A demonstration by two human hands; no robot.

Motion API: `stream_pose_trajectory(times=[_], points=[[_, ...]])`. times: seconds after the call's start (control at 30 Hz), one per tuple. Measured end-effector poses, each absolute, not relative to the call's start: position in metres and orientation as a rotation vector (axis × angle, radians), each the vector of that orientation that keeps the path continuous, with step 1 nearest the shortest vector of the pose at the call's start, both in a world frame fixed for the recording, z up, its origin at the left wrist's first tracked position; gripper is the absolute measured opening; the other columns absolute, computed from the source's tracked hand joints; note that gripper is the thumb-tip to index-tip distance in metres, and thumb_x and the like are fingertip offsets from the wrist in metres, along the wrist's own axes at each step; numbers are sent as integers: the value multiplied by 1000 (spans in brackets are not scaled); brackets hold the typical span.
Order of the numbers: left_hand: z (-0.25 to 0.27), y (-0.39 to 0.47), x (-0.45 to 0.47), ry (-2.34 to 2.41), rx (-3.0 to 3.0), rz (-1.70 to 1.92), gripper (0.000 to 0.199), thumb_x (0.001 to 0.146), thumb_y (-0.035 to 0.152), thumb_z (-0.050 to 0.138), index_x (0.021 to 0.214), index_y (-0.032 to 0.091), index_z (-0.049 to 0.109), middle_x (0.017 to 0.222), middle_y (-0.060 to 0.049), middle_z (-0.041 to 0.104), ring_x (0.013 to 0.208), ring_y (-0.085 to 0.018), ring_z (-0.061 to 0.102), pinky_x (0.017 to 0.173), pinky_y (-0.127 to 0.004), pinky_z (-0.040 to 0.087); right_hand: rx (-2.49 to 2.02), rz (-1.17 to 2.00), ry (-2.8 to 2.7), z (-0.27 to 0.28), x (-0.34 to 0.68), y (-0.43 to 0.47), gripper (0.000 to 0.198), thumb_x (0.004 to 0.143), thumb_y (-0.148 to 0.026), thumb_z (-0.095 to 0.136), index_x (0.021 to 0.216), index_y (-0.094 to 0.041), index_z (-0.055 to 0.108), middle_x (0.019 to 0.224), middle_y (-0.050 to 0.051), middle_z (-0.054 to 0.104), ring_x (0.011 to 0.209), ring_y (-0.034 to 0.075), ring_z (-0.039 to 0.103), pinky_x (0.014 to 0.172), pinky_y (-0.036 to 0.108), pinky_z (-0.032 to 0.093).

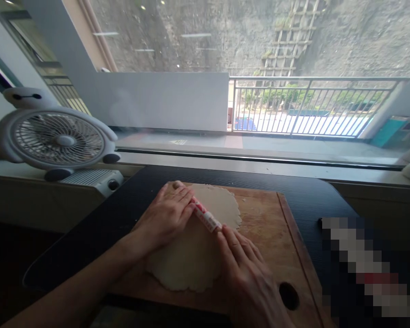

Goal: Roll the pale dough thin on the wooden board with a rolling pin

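A wooden rolling pin (pixel 207 216) with a red-and-white printed wrapper lies diagonally across a wide, flat sheet of dough (pixel 187 259). My left hand (pixel 169 212) is closed over its far left end, whose tip pokes out past the fingers. Over the near right end, my right hand (pixel 248 264) is closed too, its fingers hiding that end of the pin. The dough is pale and thin with a ragged edge, and part of it is hidden under both hands. Beneath it is a wooden cutting board (pixel 263 218).
The board has a round hole near its front right corner and stands on a dark table (pixel 116 218). A white fan (pixel 64 139) shaped like a figure stands at the left by the window. A pixelated patch (pixel 365 264) covers something on the right.
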State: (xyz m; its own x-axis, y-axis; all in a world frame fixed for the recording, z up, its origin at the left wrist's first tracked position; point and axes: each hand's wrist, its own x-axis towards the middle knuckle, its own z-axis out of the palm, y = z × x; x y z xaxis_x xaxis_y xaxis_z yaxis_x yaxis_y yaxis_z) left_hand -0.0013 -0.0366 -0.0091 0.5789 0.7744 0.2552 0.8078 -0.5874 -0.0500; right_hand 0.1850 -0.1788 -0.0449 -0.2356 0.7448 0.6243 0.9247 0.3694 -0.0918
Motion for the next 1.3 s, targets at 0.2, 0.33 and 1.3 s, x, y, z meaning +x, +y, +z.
stream_pose_trajectory(times=[0.2,0.33,1.3], points=[[-1,2,81,-1469,-2825,-300,54,96,41,21,126,10,54,141,-13,44,138,-28,24,112,-53,14,-1614,-462,-1955,-50,179,-170,39,91,-16,40,127,-8,50,119,15,62,105,25,60,91,44,48],[-8,-26,28,-1510,-2688,-440,53,96,40,23,133,11,46,145,-12,39,139,-25,24,114,-49,14,-1511,-534,-1991,-55,180,-177,45,89,-10,35,133,-10,45,123,13,60,108,24,59,90,42,48],[-1,-4,25,-1590,-2611,-510,48,94,43,27,109,17,63,115,-11,64,113,-25,52,105,-44,30,-1591,-383,-2231,-28,195,-156,48,84,-16,43,132,-17,46,120,8,61,100,21,60,78,31,53]])
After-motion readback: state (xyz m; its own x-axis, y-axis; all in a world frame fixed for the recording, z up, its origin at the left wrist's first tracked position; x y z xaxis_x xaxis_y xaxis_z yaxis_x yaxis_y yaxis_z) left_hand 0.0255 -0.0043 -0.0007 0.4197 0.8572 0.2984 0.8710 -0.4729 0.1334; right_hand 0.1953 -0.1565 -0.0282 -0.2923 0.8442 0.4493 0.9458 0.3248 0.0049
